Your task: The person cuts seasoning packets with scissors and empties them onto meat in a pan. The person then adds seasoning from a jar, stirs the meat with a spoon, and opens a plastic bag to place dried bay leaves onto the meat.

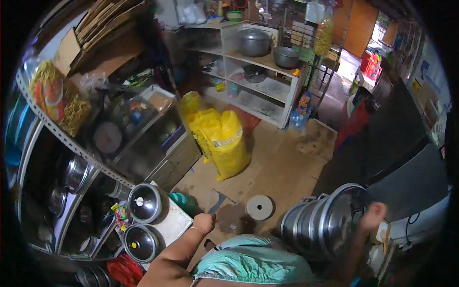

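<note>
My left hand [204,223] is closed, fingers curled, with nothing seen in it. It hangs beside the corner of a white tabletop [178,221] that bears two steel pots with glass lids, a farther pot [145,203] and a nearer pot [141,243]. On the other side, my right hand [374,216] is blurred, and its fingers cannot be made out. Closest to it is a large ribbed metal pot [330,225] with a shiny lid; whether they touch I cannot tell.
A yellow sack [224,146] stands on the brown floor [287,162]. Nearer lies a round pale disc [260,207] with a centre hole. White shelves [260,88] at the back hold metal pots. Glass-fronted cabinets [158,138] line the left, and a dark cabinet [382,134] stands right.
</note>
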`<state>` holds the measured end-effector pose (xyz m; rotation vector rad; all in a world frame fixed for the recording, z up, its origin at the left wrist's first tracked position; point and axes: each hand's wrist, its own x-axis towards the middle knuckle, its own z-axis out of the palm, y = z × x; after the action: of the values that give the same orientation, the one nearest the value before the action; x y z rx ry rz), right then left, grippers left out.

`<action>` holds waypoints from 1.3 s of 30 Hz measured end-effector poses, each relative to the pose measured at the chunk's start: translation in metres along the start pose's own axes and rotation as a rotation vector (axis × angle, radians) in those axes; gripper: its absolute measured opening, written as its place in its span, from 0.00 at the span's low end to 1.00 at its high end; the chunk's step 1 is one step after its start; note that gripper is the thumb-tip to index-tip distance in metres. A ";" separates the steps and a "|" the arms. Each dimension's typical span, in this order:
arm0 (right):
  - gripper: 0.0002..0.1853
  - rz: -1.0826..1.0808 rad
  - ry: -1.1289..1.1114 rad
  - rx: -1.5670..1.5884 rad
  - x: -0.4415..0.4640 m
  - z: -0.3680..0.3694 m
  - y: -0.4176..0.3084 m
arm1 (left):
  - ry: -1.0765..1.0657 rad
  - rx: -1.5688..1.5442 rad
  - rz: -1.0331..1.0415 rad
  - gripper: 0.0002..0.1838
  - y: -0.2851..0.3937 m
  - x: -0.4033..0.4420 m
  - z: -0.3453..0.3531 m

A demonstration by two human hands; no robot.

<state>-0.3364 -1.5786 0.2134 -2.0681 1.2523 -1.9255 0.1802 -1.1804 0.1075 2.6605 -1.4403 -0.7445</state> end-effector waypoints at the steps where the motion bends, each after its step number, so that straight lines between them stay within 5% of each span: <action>1: 0.10 0.072 -0.134 0.038 -0.018 0.037 -0.058 | 0.010 -0.052 -0.044 0.12 -0.016 -0.012 0.002; 3: 0.10 0.074 -0.626 -0.166 -0.071 0.114 -0.160 | 0.040 -0.099 0.101 0.15 -0.061 -0.027 0.030; 5: 0.14 -0.296 -0.987 0.290 -0.142 0.178 -0.214 | 0.104 -0.358 0.221 0.21 -0.095 -0.027 0.043; 6: 0.15 -0.135 -1.341 0.182 -0.166 0.201 -0.267 | 0.197 -0.486 0.187 0.24 -0.080 -0.049 -0.005; 8: 0.16 0.033 -1.594 0.370 -0.234 0.239 -0.337 | 0.400 -0.664 0.248 0.26 -0.056 -0.086 -0.092; 10: 0.16 0.612 -2.020 0.346 -0.270 0.274 -0.421 | 0.581 -0.691 0.385 0.27 -0.062 -0.110 -0.132; 12: 0.16 1.073 -1.876 0.964 -0.305 0.302 -0.464 | 0.725 -0.650 0.498 0.30 -0.079 -0.127 -0.149; 14: 0.15 1.209 -1.913 0.978 -0.251 0.314 -0.573 | 0.822 -0.591 0.255 0.35 -0.118 -0.134 -0.116; 16: 0.13 0.838 -1.911 0.941 -0.225 0.319 -0.627 | 0.740 -0.598 -0.118 0.35 -0.153 -0.149 -0.067; 18: 0.14 0.381 -1.912 1.061 -0.221 0.328 -0.650 | 0.679 -1.073 -0.333 0.35 -0.188 -0.151 -0.010; 22: 0.16 -0.376 -1.888 1.403 -0.265 0.328 -0.697 | 0.528 -1.899 -0.316 0.27 -0.193 -0.173 -0.061; 25: 0.15 -0.031 -2.413 1.603 -0.328 0.352 -0.692 | 0.945 -2.305 0.049 0.23 -0.221 -0.176 -0.099; 28: 0.16 0.232 -2.528 1.288 -0.345 0.417 -0.679 | 1.060 -2.106 -0.004 0.26 -0.241 -0.210 -0.151; 31: 0.17 -0.795 -2.263 1.083 -0.363 0.509 -0.629 | 1.159 -1.922 0.306 0.30 -0.256 -0.233 -0.167; 33: 0.19 -0.865 -2.359 0.821 -0.362 0.564 -0.596 | 1.031 -1.688 0.254 0.29 -0.253 -0.229 -0.181; 35: 0.22 -0.870 -2.463 0.497 -0.373 0.627 -0.561 | 0.827 -1.681 -0.246 0.23 -0.242 -0.197 -0.201; 37: 0.26 -0.612 -2.603 0.435 -0.384 0.690 -0.528 | 0.694 -1.515 -0.644 0.22 -0.236 -0.132 -0.194; 39: 0.29 -0.644 -2.425 0.377 -0.374 0.735 -0.538 | 0.466 -1.302 -0.917 0.22 -0.231 -0.076 -0.166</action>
<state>0.6043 -1.3489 0.0349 -2.2641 -0.4019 0.9489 0.3962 -1.0209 0.2284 1.9504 0.4280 -0.6221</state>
